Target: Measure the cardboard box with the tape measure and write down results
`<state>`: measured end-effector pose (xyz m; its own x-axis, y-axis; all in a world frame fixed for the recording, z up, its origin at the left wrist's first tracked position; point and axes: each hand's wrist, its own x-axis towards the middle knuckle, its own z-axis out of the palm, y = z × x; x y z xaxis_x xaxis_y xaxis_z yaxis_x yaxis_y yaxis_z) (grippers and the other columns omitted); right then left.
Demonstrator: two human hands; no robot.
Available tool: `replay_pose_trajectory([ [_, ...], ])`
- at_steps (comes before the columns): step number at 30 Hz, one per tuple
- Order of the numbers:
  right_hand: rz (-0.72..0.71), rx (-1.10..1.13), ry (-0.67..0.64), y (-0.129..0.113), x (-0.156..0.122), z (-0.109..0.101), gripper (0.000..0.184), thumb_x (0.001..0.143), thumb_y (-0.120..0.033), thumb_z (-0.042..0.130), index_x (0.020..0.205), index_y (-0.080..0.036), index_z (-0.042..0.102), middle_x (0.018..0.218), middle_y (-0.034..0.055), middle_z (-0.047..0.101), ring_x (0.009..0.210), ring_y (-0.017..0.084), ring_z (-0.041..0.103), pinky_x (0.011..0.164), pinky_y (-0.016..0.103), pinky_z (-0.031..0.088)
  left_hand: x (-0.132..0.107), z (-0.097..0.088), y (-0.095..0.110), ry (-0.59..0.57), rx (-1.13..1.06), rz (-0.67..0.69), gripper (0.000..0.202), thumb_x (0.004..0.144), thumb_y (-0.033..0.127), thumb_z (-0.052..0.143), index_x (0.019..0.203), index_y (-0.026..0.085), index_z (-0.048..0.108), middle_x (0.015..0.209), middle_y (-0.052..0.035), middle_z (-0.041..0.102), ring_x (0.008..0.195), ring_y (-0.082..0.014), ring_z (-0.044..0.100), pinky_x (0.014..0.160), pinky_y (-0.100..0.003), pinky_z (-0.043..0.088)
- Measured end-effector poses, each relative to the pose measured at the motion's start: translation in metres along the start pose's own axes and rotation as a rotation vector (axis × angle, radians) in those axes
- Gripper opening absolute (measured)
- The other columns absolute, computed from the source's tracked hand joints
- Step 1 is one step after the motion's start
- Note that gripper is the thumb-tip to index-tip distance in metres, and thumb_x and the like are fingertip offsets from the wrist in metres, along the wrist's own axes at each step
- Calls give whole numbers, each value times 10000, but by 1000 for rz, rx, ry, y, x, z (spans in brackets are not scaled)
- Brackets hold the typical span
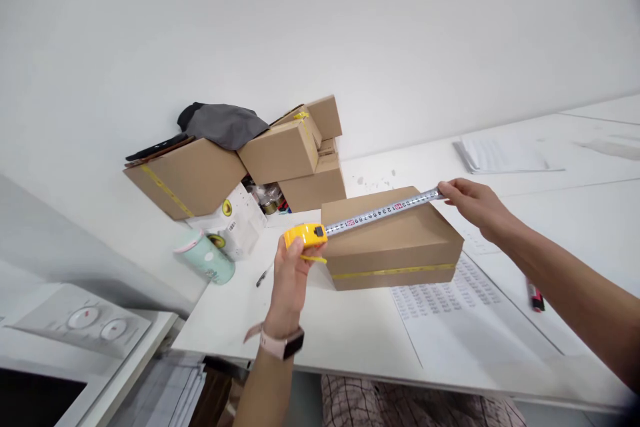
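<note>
My left hand (291, 273) is closed around the yellow case of a tape measure (306, 235) at the near left corner of a brown cardboard box (395, 247). The silver blade (383, 211) runs across the top of the box to its far right corner. There my right hand (475, 203) pinches the blade's end. The box lies flat on the white table (350, 327) and has a strip of yellow tape along its front side. A watch with a pink strap sits on my left wrist.
Several cardboard boxes (280, 153) are stacked against the wall at the back left, with a grey cloth (223, 123) on top. A mint green cup (206, 258) and a white packet stand beside them. Printed sheets (450, 293), a red marker (535, 295) and a paper stack (500, 155) lie on the table.
</note>
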<state>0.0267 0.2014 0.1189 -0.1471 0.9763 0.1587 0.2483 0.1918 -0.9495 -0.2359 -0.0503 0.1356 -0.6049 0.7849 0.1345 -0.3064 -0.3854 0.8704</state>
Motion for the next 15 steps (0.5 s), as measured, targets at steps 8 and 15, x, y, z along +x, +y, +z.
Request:
replay_pose_trajectory([
  [8, -241, -136, -408, -57, 5, 51, 318, 974, -477, 493, 964, -225, 687, 1157, 95, 732, 1096, 289, 625, 967, 384, 461, -119, 13, -94, -128, -173, -431, 762, 535, 424, 998, 1172, 222, 632, 1053, -92, 738, 915, -300, 752, 893, -483, 575],
  [15, -291, -312, -488, -56, 55, 87, 384, 985, -465, 436, 954, -167, 677, 929, 103, 697, 841, 228, 606, 824, 335, 468, -136, 52, -102, -329, -150, -797, 1213, 334, 220, 1008, 1416, 251, 459, 1064, -81, 712, 797, -261, 747, 748, -387, 556],
])
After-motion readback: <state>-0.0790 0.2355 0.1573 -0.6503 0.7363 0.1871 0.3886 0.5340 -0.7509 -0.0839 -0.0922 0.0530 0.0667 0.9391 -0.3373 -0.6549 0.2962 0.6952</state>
